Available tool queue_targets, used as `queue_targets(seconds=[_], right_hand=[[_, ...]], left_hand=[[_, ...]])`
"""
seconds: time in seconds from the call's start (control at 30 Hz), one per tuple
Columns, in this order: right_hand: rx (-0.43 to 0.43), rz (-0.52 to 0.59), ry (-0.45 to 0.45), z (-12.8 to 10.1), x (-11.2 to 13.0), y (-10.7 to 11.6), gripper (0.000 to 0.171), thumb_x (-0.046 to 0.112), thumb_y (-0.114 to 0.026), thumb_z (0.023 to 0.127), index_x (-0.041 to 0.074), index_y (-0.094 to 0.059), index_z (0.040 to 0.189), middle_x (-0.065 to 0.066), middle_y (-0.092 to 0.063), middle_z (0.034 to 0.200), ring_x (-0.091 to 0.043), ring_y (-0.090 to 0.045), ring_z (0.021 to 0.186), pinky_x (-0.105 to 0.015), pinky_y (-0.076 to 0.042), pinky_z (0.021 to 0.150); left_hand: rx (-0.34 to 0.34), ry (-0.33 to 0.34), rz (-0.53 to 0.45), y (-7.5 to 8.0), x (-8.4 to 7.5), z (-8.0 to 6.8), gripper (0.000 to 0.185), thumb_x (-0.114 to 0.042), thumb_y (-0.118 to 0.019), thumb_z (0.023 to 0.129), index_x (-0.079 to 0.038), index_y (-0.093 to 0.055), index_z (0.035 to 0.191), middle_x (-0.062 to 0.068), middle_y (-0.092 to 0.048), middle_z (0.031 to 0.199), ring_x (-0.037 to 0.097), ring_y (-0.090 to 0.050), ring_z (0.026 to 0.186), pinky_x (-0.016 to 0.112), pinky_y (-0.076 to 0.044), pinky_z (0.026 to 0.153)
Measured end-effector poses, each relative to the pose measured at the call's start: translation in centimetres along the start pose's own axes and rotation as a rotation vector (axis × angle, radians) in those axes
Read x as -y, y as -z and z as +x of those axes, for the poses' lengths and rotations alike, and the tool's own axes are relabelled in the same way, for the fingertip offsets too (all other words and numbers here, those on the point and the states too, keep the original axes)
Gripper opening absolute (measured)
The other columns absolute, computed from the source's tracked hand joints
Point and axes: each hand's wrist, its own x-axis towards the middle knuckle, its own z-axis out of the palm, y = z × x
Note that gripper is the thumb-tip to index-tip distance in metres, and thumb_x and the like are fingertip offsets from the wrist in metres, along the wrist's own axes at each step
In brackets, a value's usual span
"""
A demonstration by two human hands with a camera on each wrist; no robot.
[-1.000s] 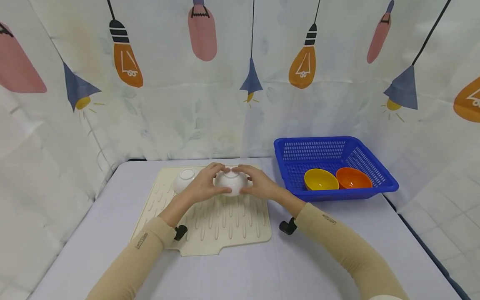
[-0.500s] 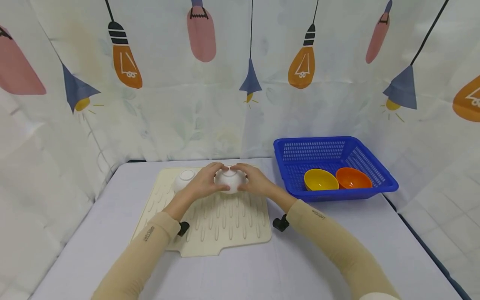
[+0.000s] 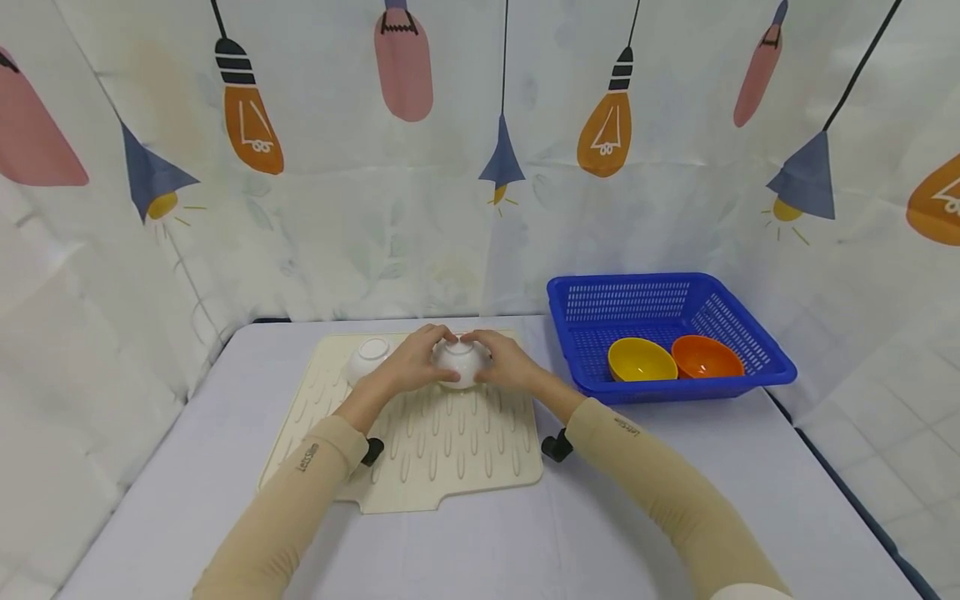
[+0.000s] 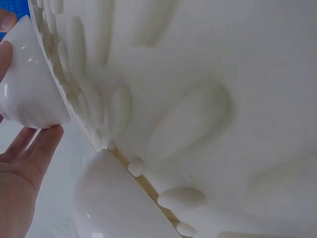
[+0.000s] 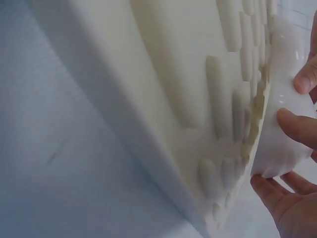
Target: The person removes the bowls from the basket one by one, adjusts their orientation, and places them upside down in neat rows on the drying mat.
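Observation:
An upturned white bowl (image 3: pixel 459 364) sits rim-down on the cream ribbed drying mat (image 3: pixel 450 450). My left hand (image 3: pixel 408 364) grips its left side, thumb in front and fingers round the back. On the other side, my right hand (image 3: pixel 510 362) holds it in the same way. Both index fingers come close together near the bowl's foot ring. In the right wrist view the bowl (image 5: pixel 277 134) stands with its rim at the mat's surface. A second upturned white bowl (image 3: pixel 366 358) rests on the mat to the left, partly hidden behind my left hand; the left wrist view shows this bowl (image 4: pixel 116 198) too.
A blue plastic basket (image 3: pixel 675 389) stands at the back right of the white-covered table (image 3: pixel 480 554). Inside it are a yellow bowl (image 3: pixel 642 360) and an orange bowl (image 3: pixel 707 357), side by side. A printed curtain (image 3: pixel 450 242) hangs behind the table.
The bowl between my hands has shifted slightly to the left and back on the mat. Both hands have stayed on it, and my right forearm has moved a little left.

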Motion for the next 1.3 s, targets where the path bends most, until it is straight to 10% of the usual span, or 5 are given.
queue_targets(seconds=[1.3], right_hand=[[0.034, -0.111, -0.088, -0.9, 0.0, 0.5, 0.066, 0.009, -0.078, 0.092, 0.006, -0.048, 0.151, -0.02, -0.046, 0.151, -0.037, -0.043, 0.141, -0.05, -0.04, 0.112]], left_hand=[[0.147, 0.08, -0.004, 0.8, -0.2, -0.5, 0.052, -0.022, -0.07, 0.099, -0.006, -0.053, 0.145, 0.024, -0.041, 0.151, 0.042, -0.04, 0.139, 0.058, -0.037, 0.111]])
